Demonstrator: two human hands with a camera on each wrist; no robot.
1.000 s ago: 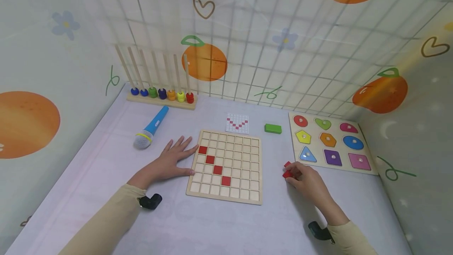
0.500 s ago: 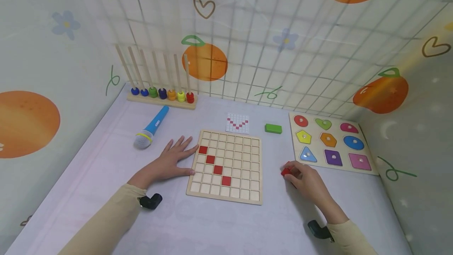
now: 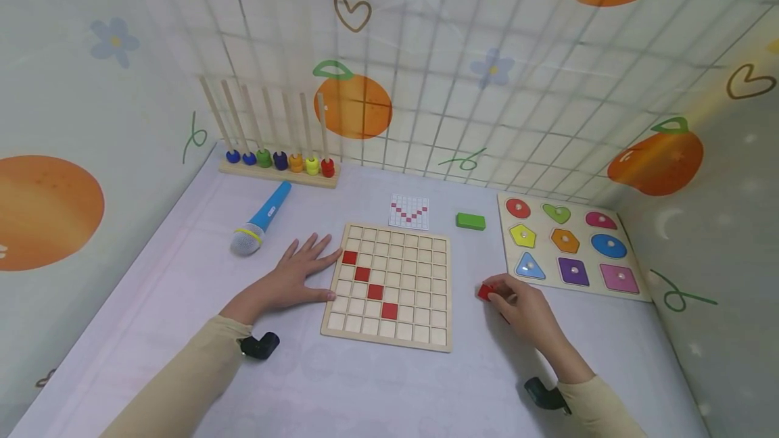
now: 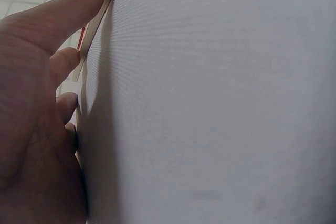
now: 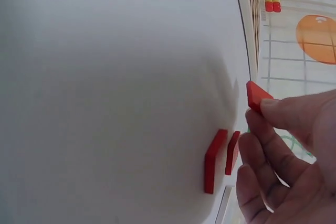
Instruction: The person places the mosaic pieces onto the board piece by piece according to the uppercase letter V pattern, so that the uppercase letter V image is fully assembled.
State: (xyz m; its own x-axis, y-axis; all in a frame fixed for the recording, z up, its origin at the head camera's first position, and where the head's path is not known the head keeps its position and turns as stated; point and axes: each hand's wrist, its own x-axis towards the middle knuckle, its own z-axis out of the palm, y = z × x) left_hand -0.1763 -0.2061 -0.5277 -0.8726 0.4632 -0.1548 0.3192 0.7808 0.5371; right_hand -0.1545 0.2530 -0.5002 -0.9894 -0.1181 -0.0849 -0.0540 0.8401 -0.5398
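The flat red square tile [image 5: 257,95], hard and smooth like painted wood or plastic, sits pinched between the thumb and a fingertip of my right hand [image 3: 528,306], off the right side of the pale wooden grid board [image 3: 386,342]. It tilts in my hold; I cannot tell whether it clears the white-covered bench [image 3: 304,384]. I judge it light and stiff, hard to break, and more likely to slip or spin than to bend. Its faces look slick, so I would hold it by two opposite edges, or near one corner as now, pressing only gently and leaving the underside free. Two matching red tiles [image 5: 212,161] show near my lower fingers in the right wrist view; their thin sides would give a fingertip something to catch.

My left hand [image 3: 298,276] grasps nothing: its fingers are spread, with thumb and forefinger touching the board's left edge. That contact should help steady the board, which also looks light enough to slide.
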